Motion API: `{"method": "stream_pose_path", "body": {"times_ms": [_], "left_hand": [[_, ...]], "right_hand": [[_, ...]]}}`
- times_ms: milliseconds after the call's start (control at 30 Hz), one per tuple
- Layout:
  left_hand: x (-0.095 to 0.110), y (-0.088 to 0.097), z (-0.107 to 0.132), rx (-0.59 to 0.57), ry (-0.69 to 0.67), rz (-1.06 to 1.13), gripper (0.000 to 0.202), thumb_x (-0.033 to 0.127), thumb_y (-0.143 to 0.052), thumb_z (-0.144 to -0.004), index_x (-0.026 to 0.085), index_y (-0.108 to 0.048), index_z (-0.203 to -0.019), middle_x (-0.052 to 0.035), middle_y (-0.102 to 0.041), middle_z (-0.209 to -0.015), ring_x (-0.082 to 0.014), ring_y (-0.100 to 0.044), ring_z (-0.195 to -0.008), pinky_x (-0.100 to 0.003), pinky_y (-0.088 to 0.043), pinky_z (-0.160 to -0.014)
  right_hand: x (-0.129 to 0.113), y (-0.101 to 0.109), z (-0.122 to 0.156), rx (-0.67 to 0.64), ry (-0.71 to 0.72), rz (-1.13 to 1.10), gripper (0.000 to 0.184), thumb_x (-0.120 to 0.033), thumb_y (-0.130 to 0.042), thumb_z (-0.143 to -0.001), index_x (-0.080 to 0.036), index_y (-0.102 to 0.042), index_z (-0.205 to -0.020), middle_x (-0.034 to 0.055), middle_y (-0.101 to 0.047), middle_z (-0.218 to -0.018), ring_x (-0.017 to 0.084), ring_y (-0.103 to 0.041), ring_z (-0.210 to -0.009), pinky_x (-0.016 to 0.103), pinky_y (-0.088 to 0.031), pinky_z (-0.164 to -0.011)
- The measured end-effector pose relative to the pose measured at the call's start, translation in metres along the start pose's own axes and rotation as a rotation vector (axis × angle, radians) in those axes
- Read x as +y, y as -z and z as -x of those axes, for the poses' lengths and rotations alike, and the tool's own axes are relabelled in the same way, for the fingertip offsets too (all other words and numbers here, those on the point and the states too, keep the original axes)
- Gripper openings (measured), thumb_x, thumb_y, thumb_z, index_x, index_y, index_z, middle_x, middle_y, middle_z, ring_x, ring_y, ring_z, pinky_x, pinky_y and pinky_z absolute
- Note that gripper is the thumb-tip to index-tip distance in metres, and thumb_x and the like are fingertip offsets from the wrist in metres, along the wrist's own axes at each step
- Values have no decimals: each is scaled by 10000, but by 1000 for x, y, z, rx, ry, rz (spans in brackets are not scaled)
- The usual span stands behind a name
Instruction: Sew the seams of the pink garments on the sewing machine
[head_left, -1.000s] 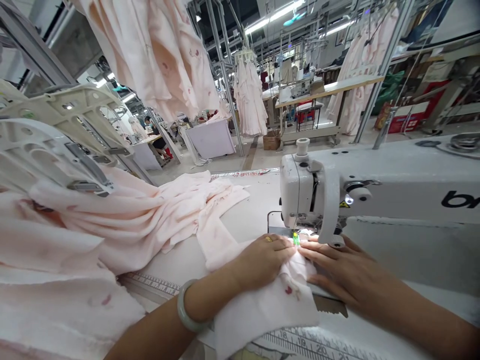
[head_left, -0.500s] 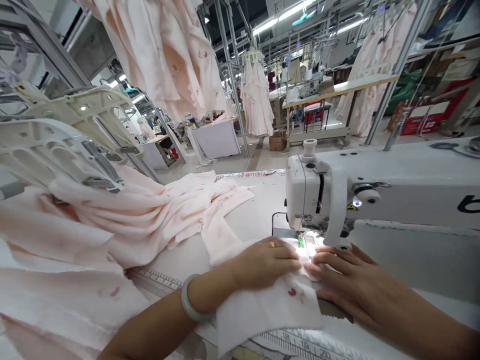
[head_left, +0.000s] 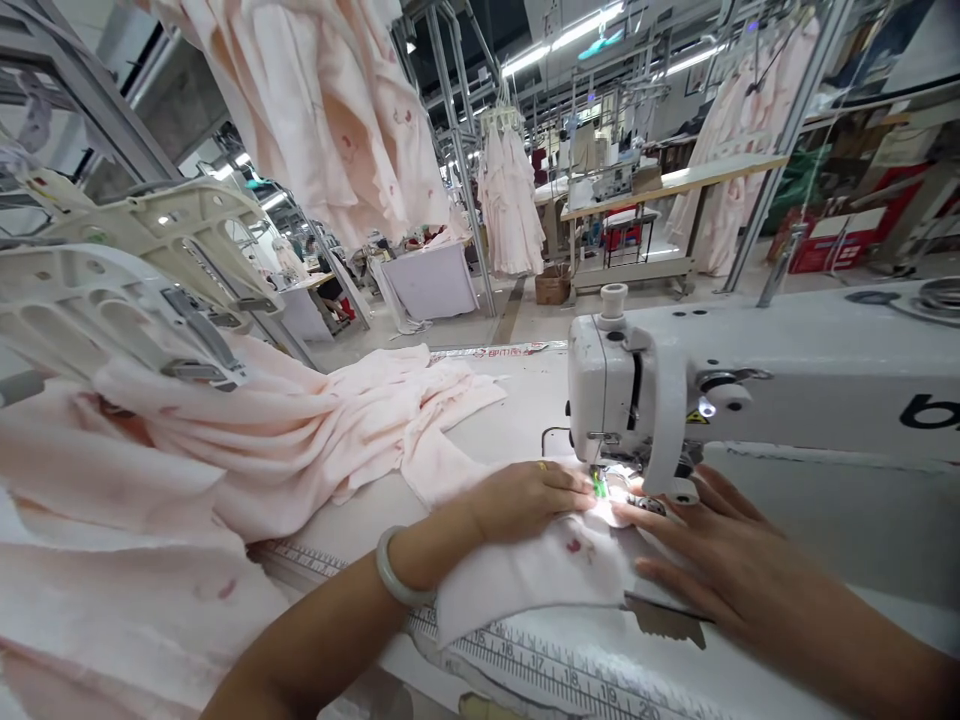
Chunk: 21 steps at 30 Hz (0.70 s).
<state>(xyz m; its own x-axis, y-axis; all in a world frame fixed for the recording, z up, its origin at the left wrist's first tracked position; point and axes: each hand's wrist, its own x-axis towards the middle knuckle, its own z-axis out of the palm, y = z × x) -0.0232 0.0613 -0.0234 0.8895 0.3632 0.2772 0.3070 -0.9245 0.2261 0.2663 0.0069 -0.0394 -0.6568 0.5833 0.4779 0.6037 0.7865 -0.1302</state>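
**Lockstitch-type sewing machine, with pale pink printed cloth and two bare hands at the needle**

Item: sewing machine (head_left: 810,370), white, its lamp lit over the needle area; green-marked presser foot (head_left: 599,485) below the head.

Item: printed cloth (head_left: 517,585), pale pink with a dark red motif; lay flat on the white worktable (head_left: 517,405), its upper edge at the presser foot, its lower edge over a printed ruler scale (head_left: 570,680).

Item: left hand (head_left: 525,500), ring and pale bangle (head_left: 396,568) worn; fingers together, laid on the cloth just left of the foot. Thumb hidden; whether it pinched the cloth could not be told.

Item: right hand (head_left: 735,550), fingers spread apart and clamped on nothing; index fingertip at the cloth's right edge, near the foot.

Item: toothed-edged flat piece (head_left: 667,622), brownish, below the right hand.

Surroundings: heaped pink fabric (head_left: 315,420) at left, beneath plastic hanger clamps (head_left: 112,290); pink garments (head_left: 330,120) hung above; cardboard box (head_left: 553,284) on the floor beyond.
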Motion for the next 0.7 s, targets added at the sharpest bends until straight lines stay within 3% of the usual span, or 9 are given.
{"method": "stream_pose_path", "body": {"times_ms": [167, 300, 433, 700], "left_hand": [[8, 4, 0, -6, 3, -41, 326, 126, -447, -1076, 104, -717, -1258, -144, -742, -1326, -202, -614, -1391, -356, -467, -1244], [11, 7, -3, -33, 72, -53, 300, 133, -483, -1071, 126, -692, -1286, -125, -721, -1367, -205, -598, -1407, -359, -488, -1221], [12, 10, -6, -45, 111, -64, 265, 130, -513, -1062, 154, -698, -1251, -111, -717, -1363, -205, -630, -1350, -357, -519, -1175], [15, 15, -5, -36, 5, -35, 280, 170, -478, -1095, 156, -715, -1244, -98, -759, -1263, -226, -655, -1275, -383, -519, -1144]], "right_hand": [[1, 0, -1, -15, -2, -40, 458, -517, -555, -1054, -411, -552, -1499, 35, -756, -1155, 315, -728, -1111, 651, -370, -1211], [3, -1, -2, -28, -32, 4, 467, -552, -518, -1077, -346, -572, -1493, 62, -764, -1124, 313, -732, -1071, 664, -420, -1149], [5, -1, -2, -18, -42, 3, 450, -524, -530, -1077, -319, -597, -1473, 59, -771, -1063, 301, -740, -1018, 636, -396, -1176], [-3, 2, -4, -50, 31, -8, 509, -441, -571, -1071, -406, -470, -1569, 37, -738, -1287, 298, -716, -1150, 613, -295, -1254]]}}
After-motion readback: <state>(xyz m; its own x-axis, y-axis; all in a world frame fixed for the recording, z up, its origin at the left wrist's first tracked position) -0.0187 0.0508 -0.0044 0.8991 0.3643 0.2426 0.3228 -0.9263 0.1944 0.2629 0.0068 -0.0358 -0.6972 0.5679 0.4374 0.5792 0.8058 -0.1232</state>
